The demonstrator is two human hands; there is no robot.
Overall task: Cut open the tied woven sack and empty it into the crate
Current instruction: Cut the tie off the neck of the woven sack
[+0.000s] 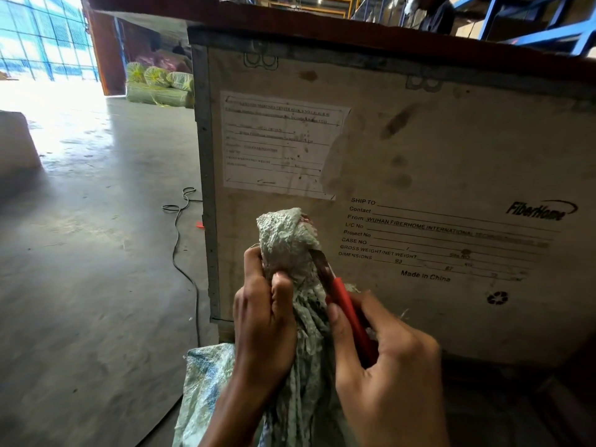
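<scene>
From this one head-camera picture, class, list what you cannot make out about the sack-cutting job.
- The tie on the woven sack: hidden in the bunched neck and the left hand.
- The blade tip of the red-handled cutter: buried in sack folds.
- The sack's contents: fabric covers them, bottom edge cuts it off.
- The crate interior: only its side shows.
- The paper label: print too blurred.

Daylight glare blown out upper left; wide-angle edges bend; foreground dim.

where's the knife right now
In the head view, low and right of centre: the red-handled knife is in the right hand, blade against the sack's bunched neck.
</scene>
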